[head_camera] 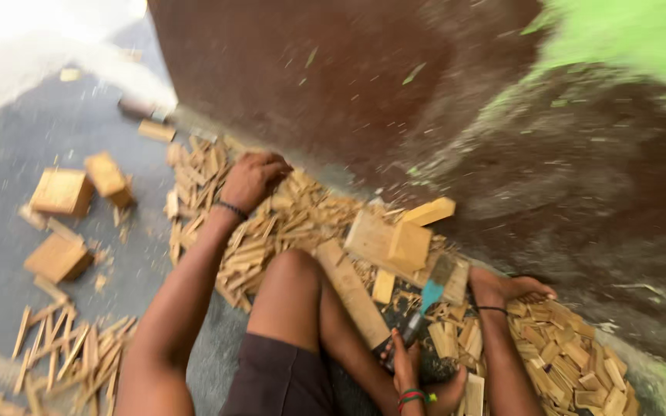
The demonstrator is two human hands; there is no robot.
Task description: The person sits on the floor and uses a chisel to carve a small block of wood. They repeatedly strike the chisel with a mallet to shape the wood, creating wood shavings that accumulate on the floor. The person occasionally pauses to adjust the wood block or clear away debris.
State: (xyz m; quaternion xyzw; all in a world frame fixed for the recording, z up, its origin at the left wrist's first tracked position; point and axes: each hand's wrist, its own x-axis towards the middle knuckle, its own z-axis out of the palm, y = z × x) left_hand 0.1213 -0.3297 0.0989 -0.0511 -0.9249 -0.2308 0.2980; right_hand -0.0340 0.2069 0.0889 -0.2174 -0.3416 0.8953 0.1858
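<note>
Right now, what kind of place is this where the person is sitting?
Probably an outdoor wood-splitting spot on the ground. Heaps of split wood sticks lie by a dark wall, wooden blocks sit on the grey ground, and the right hand holds a blue-handled blade.

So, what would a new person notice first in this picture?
Pale wood chips heaped along the dark wall, the left hand resting on them. At lower centre the right hand grips a blue-handled chopper by a wood block.
</note>
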